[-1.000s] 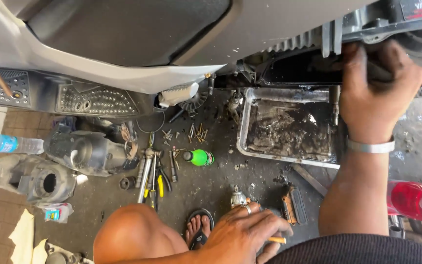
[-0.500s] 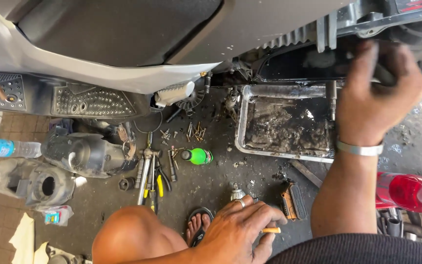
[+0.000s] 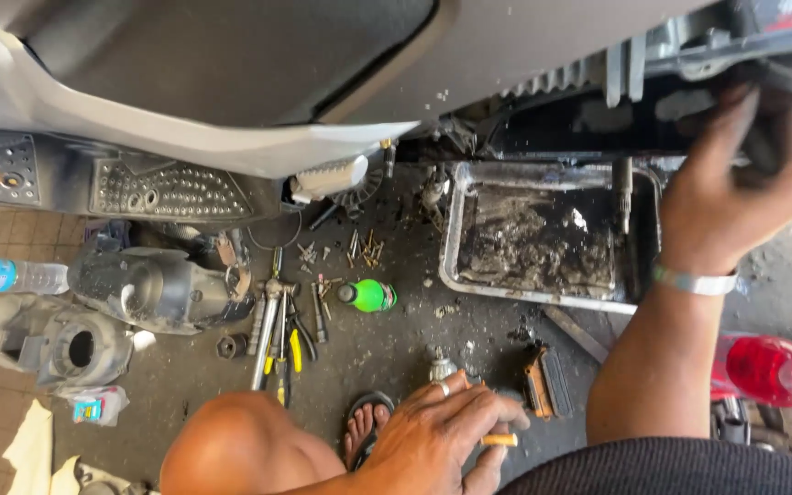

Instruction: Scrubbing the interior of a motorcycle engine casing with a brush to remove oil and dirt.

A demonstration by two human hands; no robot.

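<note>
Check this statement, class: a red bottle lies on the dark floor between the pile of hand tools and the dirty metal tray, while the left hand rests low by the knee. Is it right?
One detail is wrong. The bottle between the hand tools and the metal tray is green, not red, as the head view shows. The rest stands: the left hand rests low by the knee.

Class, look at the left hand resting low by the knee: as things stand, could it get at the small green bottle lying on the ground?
Probably yes. The left hand lies apart from the green bottle, with only open ground between them; the pliers lie off to one side.
</note>
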